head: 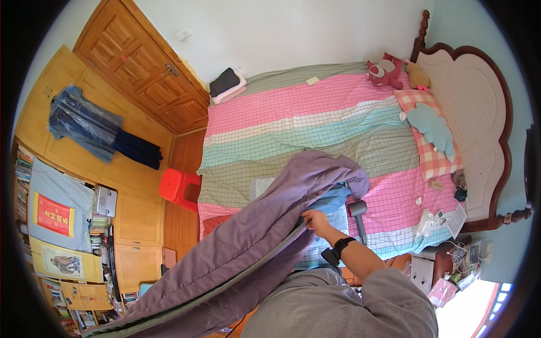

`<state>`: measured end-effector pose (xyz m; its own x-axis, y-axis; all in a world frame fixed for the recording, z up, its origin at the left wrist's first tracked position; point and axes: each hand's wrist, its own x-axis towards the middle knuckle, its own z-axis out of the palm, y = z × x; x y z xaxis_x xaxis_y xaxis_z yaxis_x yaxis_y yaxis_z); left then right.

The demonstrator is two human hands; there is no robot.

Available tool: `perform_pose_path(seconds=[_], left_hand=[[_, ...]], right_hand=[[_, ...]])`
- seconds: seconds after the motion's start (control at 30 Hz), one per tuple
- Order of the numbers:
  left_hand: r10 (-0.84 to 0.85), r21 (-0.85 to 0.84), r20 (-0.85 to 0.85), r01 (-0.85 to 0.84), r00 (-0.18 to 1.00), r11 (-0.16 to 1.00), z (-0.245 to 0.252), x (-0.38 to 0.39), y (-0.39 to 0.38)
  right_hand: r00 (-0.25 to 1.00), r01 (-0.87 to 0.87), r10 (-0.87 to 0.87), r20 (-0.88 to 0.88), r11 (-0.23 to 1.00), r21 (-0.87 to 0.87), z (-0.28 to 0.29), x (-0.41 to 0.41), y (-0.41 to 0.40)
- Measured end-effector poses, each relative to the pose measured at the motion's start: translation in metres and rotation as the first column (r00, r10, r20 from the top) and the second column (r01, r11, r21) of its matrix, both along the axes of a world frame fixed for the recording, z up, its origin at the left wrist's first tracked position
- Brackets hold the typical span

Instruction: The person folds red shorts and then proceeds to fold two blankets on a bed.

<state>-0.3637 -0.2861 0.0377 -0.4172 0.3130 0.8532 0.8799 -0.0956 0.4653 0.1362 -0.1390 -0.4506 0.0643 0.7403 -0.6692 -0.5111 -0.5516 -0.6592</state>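
Observation:
My right hand (pixel 316 222), with a black band on the wrist, grips the edge of a long purple padded textile (pixel 249 228), perhaps a sleeping bag or coat. The textile stretches from the bed (pixel 291 105) down to the lower left, with a green-edged opening along its near side. Blue cloth (pixel 331 200) shows beneath its far end, just beyond my fingers. To the right of my hand a grey hair dryer (pixel 359 215) lies on the checked bedspread. My left hand is out of view.
A red plastic stool (pixel 175 186) stands at the bed's left end. Folded clothes (pixel 226 84) lie at the far left corner. Plush toys (pixel 384 72) and a checked pillow (pixel 433 158) rest by the headboard (pixel 460 110). A bedside cabinet (pixel 422 270) stands at right.

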Motion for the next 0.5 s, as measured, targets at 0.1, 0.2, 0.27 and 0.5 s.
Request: perform_pose_path(seconds=[0.1, 0.2, 0.27, 0.5], left_hand=[[-0.015, -0.017, 0.027, 0.015, 1.000, 1.000, -0.001, -0.003, 0.001], [-0.041, -0.043, 0.062, 0.044, 0.997, 0.998, -0.003, -0.008, 0.004], [-0.073, -0.059, 0.092, 0.079, 0.993, 0.995, -0.002, -0.016, 0.011], [-0.321, -0.167, 0.285, 0.376, 0.903, 0.911, -0.033, -0.036, 0.062]], right_hand=[[0.925, 0.157, -0.226, -0.304, 0.959, -0.235, 0.005, -0.011, 0.021], [0.838, 0.330, -0.397, -0.375, 0.915, -0.233, 0.011, -0.020, 0.033], [0.772, 0.456, -0.469, -0.429, 0.879, -0.141, 0.013, -0.009, 0.033], [0.690, 0.722, -0.679, -0.250, 0.670, 0.173, 0.081, 0.124, -0.014]])
